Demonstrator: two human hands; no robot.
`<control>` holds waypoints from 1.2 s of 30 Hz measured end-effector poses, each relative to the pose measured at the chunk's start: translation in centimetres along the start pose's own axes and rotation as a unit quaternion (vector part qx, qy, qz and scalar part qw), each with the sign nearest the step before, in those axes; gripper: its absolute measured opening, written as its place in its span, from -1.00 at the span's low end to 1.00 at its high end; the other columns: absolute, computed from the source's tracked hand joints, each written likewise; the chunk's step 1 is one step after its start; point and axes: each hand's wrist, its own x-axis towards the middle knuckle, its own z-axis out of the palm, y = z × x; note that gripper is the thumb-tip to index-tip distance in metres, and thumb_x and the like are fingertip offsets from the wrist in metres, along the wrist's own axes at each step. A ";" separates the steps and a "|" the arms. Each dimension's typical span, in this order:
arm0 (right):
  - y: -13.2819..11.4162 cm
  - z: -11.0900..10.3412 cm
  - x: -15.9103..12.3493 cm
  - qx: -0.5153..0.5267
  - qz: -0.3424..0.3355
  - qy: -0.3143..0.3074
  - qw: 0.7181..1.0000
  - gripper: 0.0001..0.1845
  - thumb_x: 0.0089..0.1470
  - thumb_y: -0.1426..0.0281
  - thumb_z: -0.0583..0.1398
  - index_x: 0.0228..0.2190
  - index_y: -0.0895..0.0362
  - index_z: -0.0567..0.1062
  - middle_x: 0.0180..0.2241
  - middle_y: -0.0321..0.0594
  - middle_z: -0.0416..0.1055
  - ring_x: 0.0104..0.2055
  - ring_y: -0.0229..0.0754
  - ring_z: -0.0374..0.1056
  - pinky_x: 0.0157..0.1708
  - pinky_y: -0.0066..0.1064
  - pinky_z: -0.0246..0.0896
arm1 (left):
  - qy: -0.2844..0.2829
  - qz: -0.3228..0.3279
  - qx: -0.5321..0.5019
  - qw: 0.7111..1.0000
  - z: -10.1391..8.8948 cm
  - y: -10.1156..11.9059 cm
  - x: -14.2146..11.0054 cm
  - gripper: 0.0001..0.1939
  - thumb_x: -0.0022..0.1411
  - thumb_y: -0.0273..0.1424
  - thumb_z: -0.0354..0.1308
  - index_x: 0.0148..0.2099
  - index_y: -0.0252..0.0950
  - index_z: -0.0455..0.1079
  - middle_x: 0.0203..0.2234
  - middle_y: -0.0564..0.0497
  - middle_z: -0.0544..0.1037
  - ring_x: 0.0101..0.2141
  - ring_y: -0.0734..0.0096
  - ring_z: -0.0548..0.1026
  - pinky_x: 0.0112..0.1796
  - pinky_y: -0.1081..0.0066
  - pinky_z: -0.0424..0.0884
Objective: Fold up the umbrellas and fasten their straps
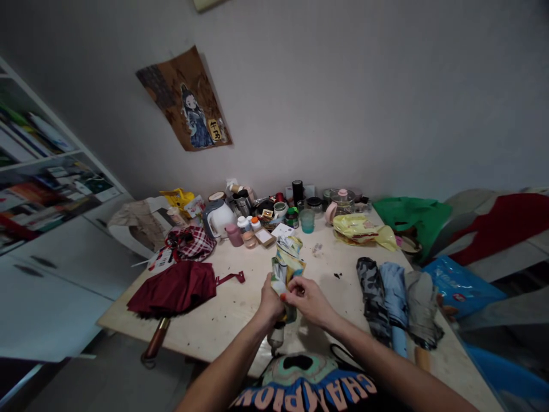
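A compact folding umbrella [288, 260] with a yellow, white and dark green pattern is upright in front of my body, its handle [276, 336] pointing down towards me. My left hand [270, 298] is wrapped round the lower part of its cloth. From the other side, my right hand [309, 297] presses thumb and fingers together at the cloth's edge; whether a strap is between them is too small to tell. To the left lies a dark red umbrella [180, 289] with a wooden handle. On the right, camouflage [372, 294], light blue [393, 292] and grey [419, 306] folded umbrellas lie side by side.
Along the wall, the table [231, 309] carries a white kettle [219, 217], several bottles and jars, a teal cup [307, 221] and a yellow plastic bag [362, 230]. A plaid pouch [193, 242] sits at left. Green [412, 214] and blue [461, 283] bags are beyond the right edge.
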 end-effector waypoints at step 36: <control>-0.2 -5.3 0.7 0.204 0.050 -0.166 0.963 -0.53 -0.31 0.14 0.39 -0.44 0.23 0.45 -0.67 -0.39 0.26 -0.72 -0.49 -0.12 -0.75 -0.55 -0.31 | -0.292 -0.189 -0.043 0.937 -0.4 3.6 -3.8 -0.20 -0.33 -0.10 0.47 -0.06 -0.42 0.35 -0.30 -0.16 0.53 -0.32 0.22 0.51 -0.27 0.30 0.41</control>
